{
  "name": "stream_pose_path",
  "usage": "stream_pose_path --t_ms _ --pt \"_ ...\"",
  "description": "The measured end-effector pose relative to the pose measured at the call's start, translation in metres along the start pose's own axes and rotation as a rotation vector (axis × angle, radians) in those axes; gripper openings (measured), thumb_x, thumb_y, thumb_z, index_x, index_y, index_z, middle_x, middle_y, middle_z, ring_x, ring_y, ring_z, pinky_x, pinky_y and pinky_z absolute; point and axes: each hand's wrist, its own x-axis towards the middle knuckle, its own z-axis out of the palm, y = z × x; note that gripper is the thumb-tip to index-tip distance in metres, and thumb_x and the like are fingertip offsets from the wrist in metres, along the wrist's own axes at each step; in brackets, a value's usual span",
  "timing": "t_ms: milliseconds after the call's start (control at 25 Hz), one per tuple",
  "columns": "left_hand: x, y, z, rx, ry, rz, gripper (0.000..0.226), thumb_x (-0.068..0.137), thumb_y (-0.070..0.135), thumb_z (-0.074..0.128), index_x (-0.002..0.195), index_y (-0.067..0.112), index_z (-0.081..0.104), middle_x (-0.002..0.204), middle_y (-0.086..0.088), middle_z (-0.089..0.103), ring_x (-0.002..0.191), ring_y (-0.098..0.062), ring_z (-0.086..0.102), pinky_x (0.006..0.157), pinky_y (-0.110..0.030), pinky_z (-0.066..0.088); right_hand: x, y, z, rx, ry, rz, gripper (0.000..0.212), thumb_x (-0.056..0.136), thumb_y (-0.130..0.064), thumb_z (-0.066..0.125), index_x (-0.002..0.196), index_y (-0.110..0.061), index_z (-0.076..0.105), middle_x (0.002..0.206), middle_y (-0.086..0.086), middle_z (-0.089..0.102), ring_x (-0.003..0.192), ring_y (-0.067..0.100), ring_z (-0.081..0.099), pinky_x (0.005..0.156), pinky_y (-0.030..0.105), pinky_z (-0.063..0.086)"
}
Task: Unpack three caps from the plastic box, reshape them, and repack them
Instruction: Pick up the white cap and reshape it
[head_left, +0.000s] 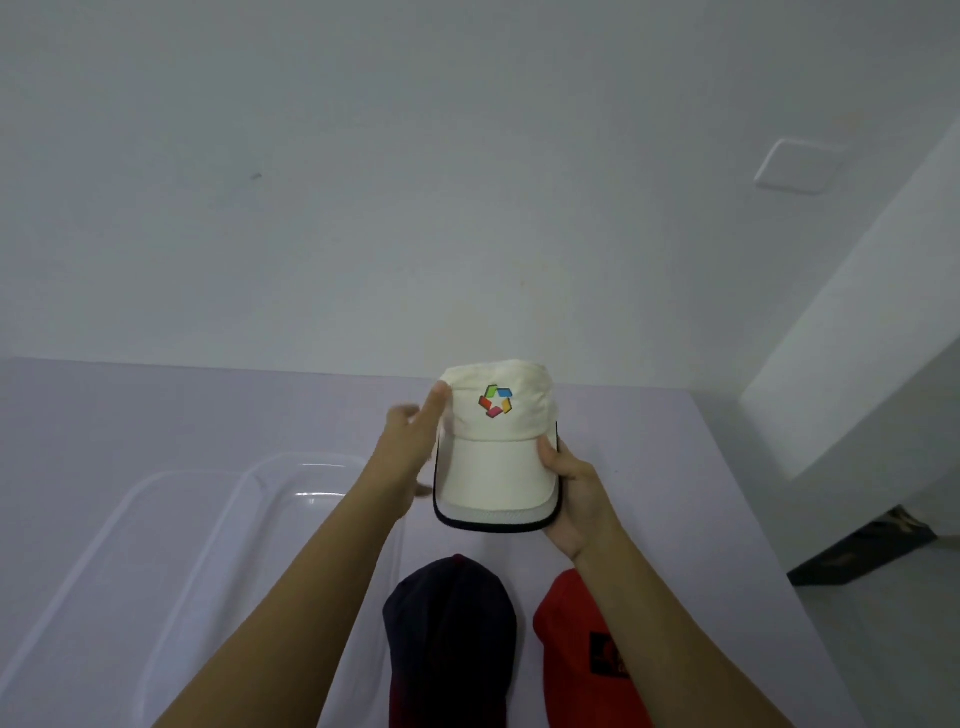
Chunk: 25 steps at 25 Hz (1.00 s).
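Note:
A cream cap (496, 467) with a multicoloured logo and a dark-edged brim is held up above the pale table (156, 410). My right hand (571, 499) grips the right edge of its brim, thumb on top. Along the left side of the cap's crown, my left hand (410, 447) lies with straight fingers that touch the fabric. A dark navy cap (449, 639) and a red cap (582, 649) lie side by side on the table below, near me. The clear plastic box (218, 519) stands at the left with nothing visible inside it.
A clear lid or second tray (119, 525) lies beside the box at its left. The table meets a white wall at the back and ends at the right by a white ledge (857, 374). Floor shows at the far right.

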Motion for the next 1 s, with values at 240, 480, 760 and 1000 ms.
stream_pose_path --t_ms 240,480,760,1000 --pt "0.01 -0.026 0.005 -0.553 -0.278 -0.228 0.04 0.089 0.03 0.059 0.122 0.008 0.055 0.104 -0.013 0.069 0.093 -0.032 0.067 0.068 -0.047 0.059 0.016 -0.004 -0.01 -0.101 0.137 0.09 0.051 0.082 -0.032 0.061 0.131 -0.021 0.052 0.126 0.011 0.063 0.112 0.033 0.061 0.087 0.05 0.053" --pt "0.047 -0.059 0.019 -0.537 -0.237 -0.378 0.028 0.079 0.006 0.037 0.103 0.002 0.051 0.093 -0.014 0.053 0.081 -0.03 0.059 0.05 -0.031 0.055 0.029 0.013 -0.047 -0.034 0.264 0.342 0.036 0.092 -0.032 0.053 0.123 -0.014 0.056 0.115 0.013 0.066 0.102 0.03 0.063 0.076 0.041 0.058" --pt "0.099 -0.101 0.036 -0.193 -0.369 -0.388 0.028 0.087 0.01 0.058 0.115 0.008 0.055 0.102 -0.006 0.066 0.091 -0.022 0.063 0.067 -0.031 0.055 0.056 0.036 -0.111 -0.243 0.349 0.515 0.041 0.091 -0.026 0.057 0.131 -0.016 0.05 0.124 0.008 0.061 0.111 0.028 0.059 0.079 0.043 0.055" --pt "0.133 -0.143 0.045 -0.055 -0.394 -0.271 0.038 0.081 0.007 0.071 0.114 0.017 0.057 0.11 0.001 0.068 0.102 -0.018 0.064 0.072 -0.029 0.058 0.068 0.048 -0.15 -0.379 0.368 0.626 0.046 0.092 -0.024 0.057 0.135 -0.012 0.044 0.132 0.007 0.055 0.116 0.027 0.055 0.069 0.039 0.058"
